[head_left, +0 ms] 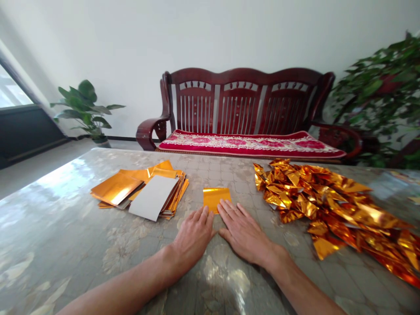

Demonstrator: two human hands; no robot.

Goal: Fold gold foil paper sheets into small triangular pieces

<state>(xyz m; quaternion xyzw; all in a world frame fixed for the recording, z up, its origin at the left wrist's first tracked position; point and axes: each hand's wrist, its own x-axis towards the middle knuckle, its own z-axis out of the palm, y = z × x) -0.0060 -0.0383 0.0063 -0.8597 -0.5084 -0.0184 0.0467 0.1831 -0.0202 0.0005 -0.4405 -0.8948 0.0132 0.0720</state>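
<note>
Head view of a marbled table (65, 245). A small gold sheet (215, 197) lies flat near the table's middle, directly ahead of both hands. Left hand (193, 238): palm down, fingers extended and together, fingertips at the sheet's near left edge; nothing grasped. Right hand (244, 234): palm down, fingers spread, fingertips touching the sheet's near right corner; nothing grasped. The two thumbs nearly meet just behind the sheet. Stack (141, 190) of flat gold sheets, one turned white side up, lies to the left of the sheet, apart from it. Pile (331, 205) of folded gold pieces lies to the right, near the right hand but not touching. Beyond the table: a wooden bench (243, 109) with red cushion, flanked by potted plants.
</note>
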